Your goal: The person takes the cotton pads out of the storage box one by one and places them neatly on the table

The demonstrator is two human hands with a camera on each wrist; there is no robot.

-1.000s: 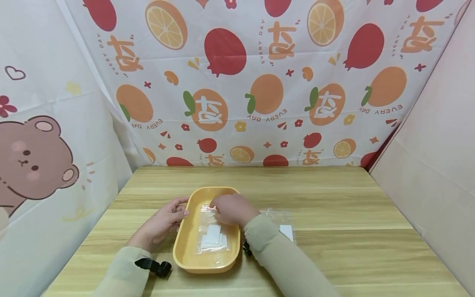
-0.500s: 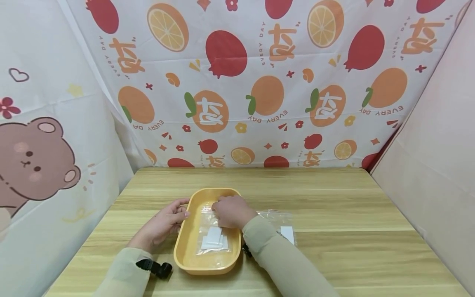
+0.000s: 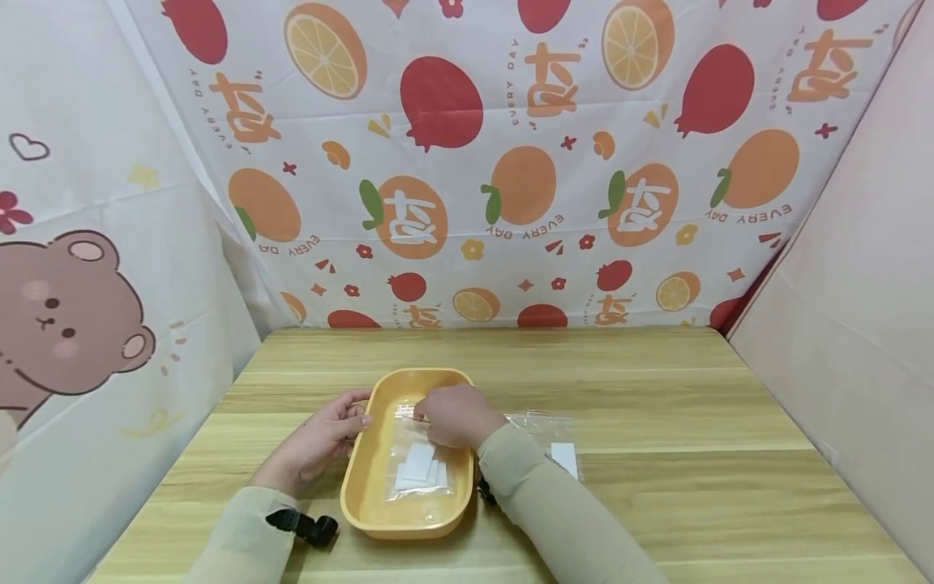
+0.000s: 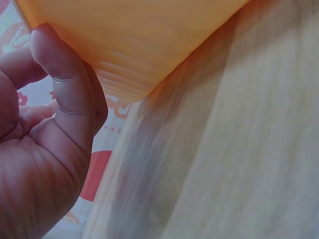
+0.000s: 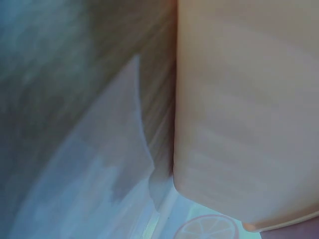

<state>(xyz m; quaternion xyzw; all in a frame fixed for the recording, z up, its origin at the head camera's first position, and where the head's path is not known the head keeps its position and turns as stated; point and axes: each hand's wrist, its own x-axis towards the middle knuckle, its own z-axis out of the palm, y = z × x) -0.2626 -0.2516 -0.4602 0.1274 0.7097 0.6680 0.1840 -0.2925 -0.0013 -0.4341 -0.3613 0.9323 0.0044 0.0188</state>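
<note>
A yellow oval-cornered tray (image 3: 355, 496) stands on the wooden table. My left hand (image 3: 319, 434) grips its left rim, thumb at the edge and fingers along the outer side; the left wrist view shows the thumb (image 4: 60, 74) against the tray wall. Inside the tray lies a clear zip bag (image 3: 403, 438) with several white rectangular pieces (image 3: 419, 466) in it. My right hand (image 3: 458, 415) reaches over the right rim, its curled fingers pinching the bag near its zip end. The hand itself hides part of that end.
Another clear zip bag (image 3: 543, 423) with a white piece (image 3: 564, 456) lies on the table right of the tray, partly behind my right sleeve (image 3: 536, 478). The table (image 3: 671, 454) meets a fruit-print cloth (image 3: 467, 211) at its back.
My right fingers shift slightly at the bag's zip end, and the white pieces tilt a little. The left hand keeps its hold on the tray.
</note>
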